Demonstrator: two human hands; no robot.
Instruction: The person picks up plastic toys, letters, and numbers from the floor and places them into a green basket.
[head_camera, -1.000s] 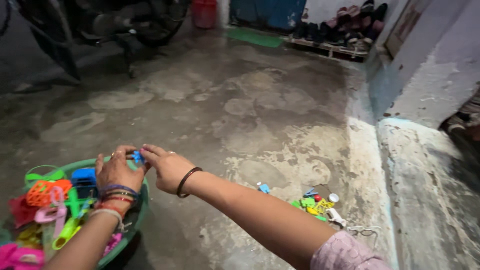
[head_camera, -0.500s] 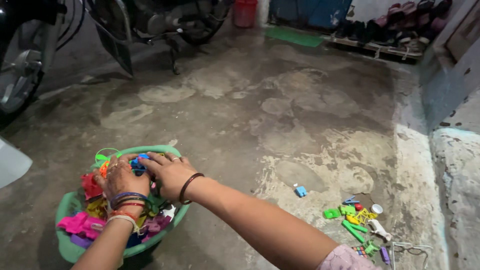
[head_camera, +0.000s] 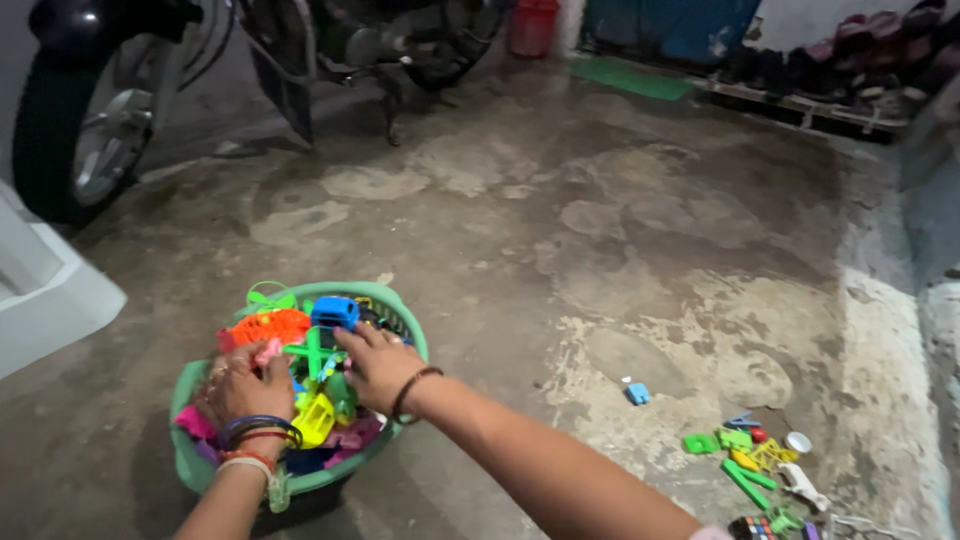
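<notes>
Dim, uneven light. The concrete floor (head_camera: 620, 230) beyond the hands is brightest to their right, where pale patches catch a soft light; to their left and far ahead it sinks into murk under the motorcycle (head_camera: 200, 70). The hands (head_camera: 375, 365) and forearms are evenly lit, slightly soft with motion blur. Colours are grainy, and the far corners are dark and smeared. No glare.
</notes>
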